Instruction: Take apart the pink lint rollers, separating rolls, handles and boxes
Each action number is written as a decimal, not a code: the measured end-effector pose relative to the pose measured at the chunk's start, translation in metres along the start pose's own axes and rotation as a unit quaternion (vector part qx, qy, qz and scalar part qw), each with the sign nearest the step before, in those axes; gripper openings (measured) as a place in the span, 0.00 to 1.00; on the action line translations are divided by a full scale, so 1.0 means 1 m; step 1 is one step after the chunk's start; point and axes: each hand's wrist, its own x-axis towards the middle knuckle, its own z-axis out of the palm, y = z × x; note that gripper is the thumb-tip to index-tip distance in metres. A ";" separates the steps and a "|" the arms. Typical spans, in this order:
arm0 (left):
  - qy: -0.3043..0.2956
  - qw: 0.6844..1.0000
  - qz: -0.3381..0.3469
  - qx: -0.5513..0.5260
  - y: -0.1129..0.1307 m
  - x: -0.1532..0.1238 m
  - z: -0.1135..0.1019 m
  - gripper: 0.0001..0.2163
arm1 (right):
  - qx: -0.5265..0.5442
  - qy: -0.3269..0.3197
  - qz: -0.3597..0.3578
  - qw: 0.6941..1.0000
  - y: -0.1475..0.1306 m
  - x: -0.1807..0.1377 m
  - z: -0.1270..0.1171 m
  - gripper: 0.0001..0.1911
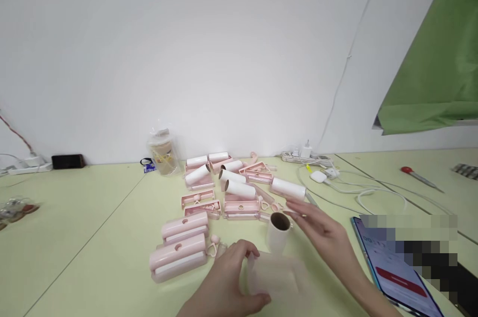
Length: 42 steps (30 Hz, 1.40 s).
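Observation:
My left hand [227,282] is closed on a clear, pale pink plastic piece [276,277], thumb and fingers pinching its left edge near the table's front. My right hand [323,235] reaches in from the right with its fingers stretched out, its fingertips at a white paper roll [278,232] that stands on end with its brown core showing. I cannot tell whether the fingers grip the roll or only touch it. Two assembled pink lint rollers [179,254] lie to the left of my left hand.
Behind lie several white rolls [239,188] and pink cases [241,207]. A clear bag with a cup [163,152] stands by the wall. Chargers and white cables [328,177] run at right, a phone [396,269] lies at front right, a screwdriver [420,176] farther right.

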 end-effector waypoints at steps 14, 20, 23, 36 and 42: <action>0.054 0.993 0.099 -0.028 0.006 0.049 0.013 0.37 | -0.157 -0.162 -0.218 0.949 0.014 -0.007 0.004 0.20; 0.032 0.986 0.154 -0.056 0.006 0.076 0.018 0.34 | -0.079 -0.146 -0.189 0.968 0.014 -0.013 0.012 0.16; 0.076 0.981 0.157 -0.083 0.004 0.076 0.016 0.28 | 0.067 -0.015 -0.024 0.997 0.004 -0.009 0.010 0.14; 0.192 0.934 0.140 -0.267 0.026 0.062 0.017 0.22 | 0.536 -0.078 0.321 0.777 -0.008 -0.009 0.030 0.14; 0.180 0.935 0.104 -0.287 0.024 0.053 0.022 0.23 | 0.522 -0.051 0.355 0.774 -0.014 -0.011 0.030 0.15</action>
